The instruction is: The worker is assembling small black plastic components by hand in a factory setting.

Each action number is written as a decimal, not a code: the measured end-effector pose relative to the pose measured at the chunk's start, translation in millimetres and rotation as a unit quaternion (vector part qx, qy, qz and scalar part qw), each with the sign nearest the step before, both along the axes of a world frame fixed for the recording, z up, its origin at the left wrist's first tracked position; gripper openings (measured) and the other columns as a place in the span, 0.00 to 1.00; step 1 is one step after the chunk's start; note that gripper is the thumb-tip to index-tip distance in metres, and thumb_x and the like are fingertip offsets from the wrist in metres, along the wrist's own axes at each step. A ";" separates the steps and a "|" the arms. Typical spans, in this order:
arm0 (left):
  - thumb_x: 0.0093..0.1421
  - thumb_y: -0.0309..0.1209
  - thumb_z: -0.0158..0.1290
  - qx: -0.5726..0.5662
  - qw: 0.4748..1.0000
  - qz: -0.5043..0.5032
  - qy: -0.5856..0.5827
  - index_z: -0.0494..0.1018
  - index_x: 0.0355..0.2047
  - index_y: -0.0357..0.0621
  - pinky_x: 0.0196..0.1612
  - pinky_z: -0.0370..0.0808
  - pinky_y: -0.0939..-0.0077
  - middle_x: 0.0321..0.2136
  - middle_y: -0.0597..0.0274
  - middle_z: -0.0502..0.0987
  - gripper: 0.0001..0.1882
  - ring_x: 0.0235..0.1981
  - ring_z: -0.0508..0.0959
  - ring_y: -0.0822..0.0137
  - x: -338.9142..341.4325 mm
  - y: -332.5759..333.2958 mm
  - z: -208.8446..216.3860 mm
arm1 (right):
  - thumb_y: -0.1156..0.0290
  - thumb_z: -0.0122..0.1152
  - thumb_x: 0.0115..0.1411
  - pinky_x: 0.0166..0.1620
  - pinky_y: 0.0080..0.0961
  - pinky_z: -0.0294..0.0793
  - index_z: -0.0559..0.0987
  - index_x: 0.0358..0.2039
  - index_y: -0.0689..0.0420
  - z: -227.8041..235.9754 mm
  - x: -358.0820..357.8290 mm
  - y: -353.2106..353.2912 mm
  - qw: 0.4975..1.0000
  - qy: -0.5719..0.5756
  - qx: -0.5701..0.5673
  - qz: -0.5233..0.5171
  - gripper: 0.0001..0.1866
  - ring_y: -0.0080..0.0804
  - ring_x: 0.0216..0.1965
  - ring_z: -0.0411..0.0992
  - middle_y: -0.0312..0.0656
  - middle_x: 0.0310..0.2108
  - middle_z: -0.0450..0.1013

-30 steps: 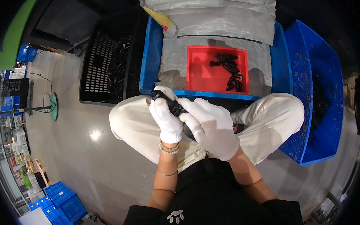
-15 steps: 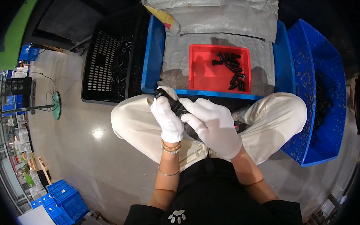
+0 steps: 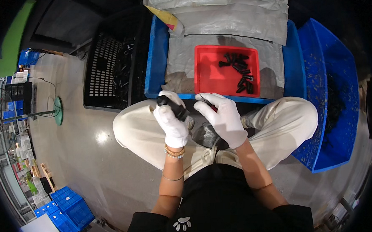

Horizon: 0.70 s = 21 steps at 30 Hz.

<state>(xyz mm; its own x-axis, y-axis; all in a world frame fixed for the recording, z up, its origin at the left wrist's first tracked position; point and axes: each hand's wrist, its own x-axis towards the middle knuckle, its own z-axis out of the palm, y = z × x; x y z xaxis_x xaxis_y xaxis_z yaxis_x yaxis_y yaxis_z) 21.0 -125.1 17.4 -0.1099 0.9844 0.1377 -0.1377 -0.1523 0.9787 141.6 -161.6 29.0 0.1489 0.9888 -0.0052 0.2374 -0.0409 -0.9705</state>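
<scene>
My left hand (image 3: 171, 127), in a white glove with beaded bracelets at the wrist, is closed around a black cylindrical part (image 3: 178, 111). One rounded end of the part sticks out past the thumb. To its right, my right hand (image 3: 227, 119), also gloved in white, pinches a slim tool (image 3: 214, 108) with a bit of red on it; its kind is mostly hidden by the fingers. A small gap separates this tool from the black part. Just beyond my hands, a shallow red tray (image 3: 209, 79) holds several similar black parts (image 3: 241, 66) on its right side.
The red tray sits in a blue bin (image 3: 294, 65) lined with grey sheeting (image 3: 231, 14). Left of it stands a black perforated crate (image 3: 103, 70) with dark parts; right, a tilted blue bin (image 3: 317, 122) holds more. Blue crates (image 3: 71, 206) and a green-based stand (image 3: 58, 110) are farther left.
My right hand has drawn away from the black part and turned, opening a gap between the two hands. My left hand keeps its hold and has shifted slightly.
</scene>
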 end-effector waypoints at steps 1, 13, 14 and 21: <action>0.59 0.59 0.36 -0.024 1.000 0.014 -0.011 0.61 0.26 0.47 0.15 0.52 0.85 0.17 0.69 0.59 0.26 0.14 0.58 0.77 -2.9 2.3 -2.2 | 0.69 0.57 0.50 0.34 0.30 0.68 0.76 0.37 0.61 -7.2 1.9 1.7 1.000 -0.001 -0.001 -0.001 0.14 0.44 0.30 0.70 0.50 0.29 0.71; 0.59 0.35 0.51 -0.086 0.932 0.144 -0.323 0.64 0.36 0.37 0.32 0.72 0.82 0.34 0.61 0.68 0.13 0.28 0.68 0.72 -102.7 98.2 24.2 | 0.61 0.44 0.56 0.44 0.40 0.70 0.78 0.37 0.52 -157.5 112.9 59.4 0.888 -0.368 -0.268 0.061 0.16 0.47 0.40 0.72 0.50 0.37 0.73; 0.58 0.33 0.51 -0.088 0.933 0.119 -0.327 0.64 0.36 0.37 0.33 0.74 0.80 0.34 0.59 0.69 0.13 0.29 0.69 0.70 -103.7 95.2 22.5 | 0.61 0.44 0.57 0.44 0.39 0.71 0.78 0.38 0.51 -175.4 120.4 74.2 0.869 -0.370 -0.327 0.034 0.15 0.47 0.41 0.72 0.49 0.38 0.73; 0.60 0.28 0.46 -0.217 0.965 -0.080 -0.127 0.47 0.59 0.38 0.31 0.72 0.80 0.35 0.60 0.68 0.30 0.26 0.70 0.74 -31.6 8.1 -19.2 | 0.64 0.46 0.56 0.50 0.41 0.69 0.67 0.53 0.51 -311.5 167.1 98.6 0.739 -0.425 -0.507 0.130 0.22 0.43 0.53 0.66 0.46 0.53 0.66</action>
